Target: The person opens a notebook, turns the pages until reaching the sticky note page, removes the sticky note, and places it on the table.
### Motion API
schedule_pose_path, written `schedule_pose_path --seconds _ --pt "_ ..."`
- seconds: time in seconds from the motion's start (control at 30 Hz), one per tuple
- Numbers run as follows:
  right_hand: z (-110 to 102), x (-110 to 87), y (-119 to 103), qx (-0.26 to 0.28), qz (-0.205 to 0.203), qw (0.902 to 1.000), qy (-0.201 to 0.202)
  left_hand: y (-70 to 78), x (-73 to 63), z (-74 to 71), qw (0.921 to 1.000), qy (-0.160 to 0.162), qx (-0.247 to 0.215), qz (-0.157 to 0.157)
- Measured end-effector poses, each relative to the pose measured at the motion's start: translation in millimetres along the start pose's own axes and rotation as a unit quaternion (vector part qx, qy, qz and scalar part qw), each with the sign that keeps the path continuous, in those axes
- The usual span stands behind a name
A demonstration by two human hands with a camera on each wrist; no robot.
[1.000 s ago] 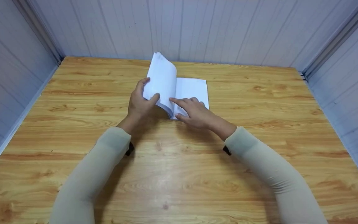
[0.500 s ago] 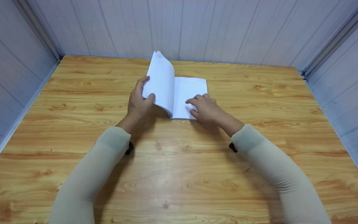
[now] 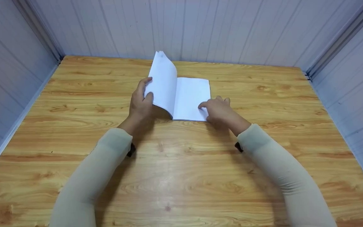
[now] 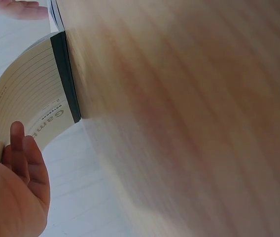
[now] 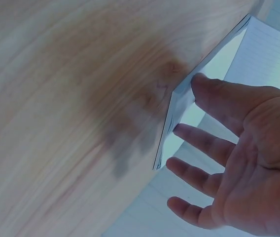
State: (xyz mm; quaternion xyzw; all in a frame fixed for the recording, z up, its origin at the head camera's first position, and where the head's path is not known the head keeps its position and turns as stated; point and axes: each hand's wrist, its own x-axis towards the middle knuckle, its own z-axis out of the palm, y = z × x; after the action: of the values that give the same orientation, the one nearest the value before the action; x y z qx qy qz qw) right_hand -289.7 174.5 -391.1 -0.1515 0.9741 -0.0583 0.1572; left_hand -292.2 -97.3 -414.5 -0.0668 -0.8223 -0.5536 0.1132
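"Wooden table (image 3: 175, 176) noted. Notebook (image 3: 187, 94)?"
"Opened upon it, left half raised."
"Hands?"
"Left hand (image 3: 140, 102) grips that half; right hand (image 3: 221, 110), fingers spread, is at the near right corner."

The notebook (image 3: 191, 94) lies open near the far edge of the worktop (image 3: 181, 170), about midway across. Its right half rests flat, showing a white page with faint ruled lines. Its left half stands raised, the bundled pages curving up from the fold. Outside, a cream cover printed with lines and "NOTEBOOK" meets a dark green spine.
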Motion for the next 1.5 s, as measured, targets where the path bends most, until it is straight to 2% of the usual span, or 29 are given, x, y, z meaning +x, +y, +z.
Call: schedule_pose_path --seconds 0.23,0.4,0.57,0.97,1.23,1.5 --pt "1.6 2.5 5.9 0.018 0.002 0.9998 0.013 -0.7 0.5 0.1 0.9999 0.005 0.016 0.0" --pt "2.1 3.5 8.7 -0.004 -0.007 0.9994 0.033 -0.5 0.4 0.3 0.9997 0.007 0.023 0.007" --pt "-0.2 2.6 7.6 -0.014 -0.017 0.9992 0.035 -0.1 0.7 -0.3 0.9994 0.013 0.029 0.01" --pt "1.1 7.7 8.6 -0.003 -0.018 0.9987 0.047 0.0 0.9 -1.1 0.9995 0.009 0.03 -0.005" --pt "1.4 12.3 8.6 -0.028 -0.035 0.9972 0.06 -0.7 1.5 -0.2 0.9996 0.007 0.025 -0.007" --pt "-1.4 10.9 11.2 -0.043 -0.074 0.9942 0.066 -2.2 0.6 -0.4 0.9996 0.003 0.026 -0.009"
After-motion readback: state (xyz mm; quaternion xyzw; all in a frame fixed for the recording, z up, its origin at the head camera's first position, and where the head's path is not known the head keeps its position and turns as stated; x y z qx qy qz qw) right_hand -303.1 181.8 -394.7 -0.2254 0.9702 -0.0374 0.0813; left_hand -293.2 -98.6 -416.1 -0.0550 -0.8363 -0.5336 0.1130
